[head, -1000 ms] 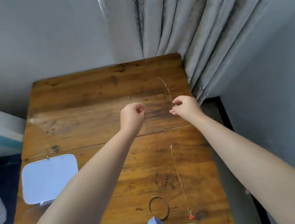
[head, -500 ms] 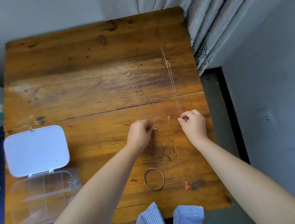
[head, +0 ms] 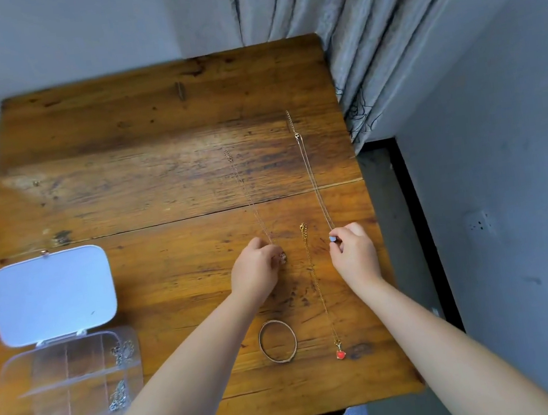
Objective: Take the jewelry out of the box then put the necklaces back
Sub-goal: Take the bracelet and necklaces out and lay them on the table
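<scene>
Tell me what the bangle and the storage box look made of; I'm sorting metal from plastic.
The bangle looks like metal, a thin rigid hoop with a dull gold-brown sheen, though wood or coated plastic can't be ruled out. The storage box appears to be clear plastic: the table shows through its walls and dividers. Its open lid looks opaque white.

Brown wooden table (head: 144, 175), red heart pendant (head: 341, 354), white box lid (head: 54, 296), grey curtain (head: 347, 26)

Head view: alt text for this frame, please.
Two hands each pinch the near end of a thin necklace laid straight on a wooden table: left hand, right hand. Nearby lie a red-pendant necklace, a bangle and an open clear jewelry box.
</scene>
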